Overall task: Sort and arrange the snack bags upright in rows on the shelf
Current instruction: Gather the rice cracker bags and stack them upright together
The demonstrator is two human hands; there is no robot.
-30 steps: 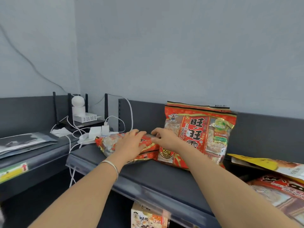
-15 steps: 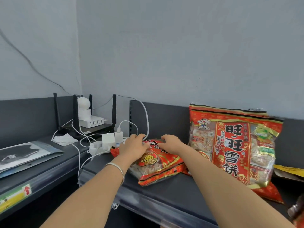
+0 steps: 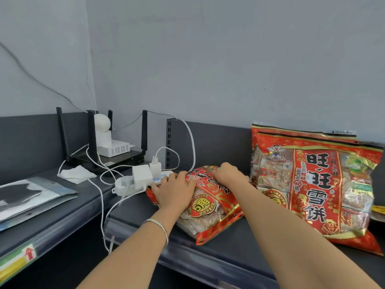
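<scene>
A red snack bag (image 3: 210,207) lies tilted on the dark shelf (image 3: 229,251), its bottom edge toward me. My left hand (image 3: 174,189) grips its left side and my right hand (image 3: 230,174) grips its top right corner. To the right a larger red snack bag (image 3: 312,184) with big white characters stands upright against the shelf's back panel, with another bag's top edge showing just behind it.
A white power strip (image 3: 135,182) with plugs and white cables sits just left of the held bag. A black router (image 3: 108,157) with antennas and a white camera (image 3: 102,124) stand at the back left. A folder (image 3: 27,197) lies far left. A yellow package edge (image 3: 378,209) shows at far right.
The view has swung left, so the upright bag now appears further right. Both hands have tilted the lying bag up from flat, showing its front and round gold label.
</scene>
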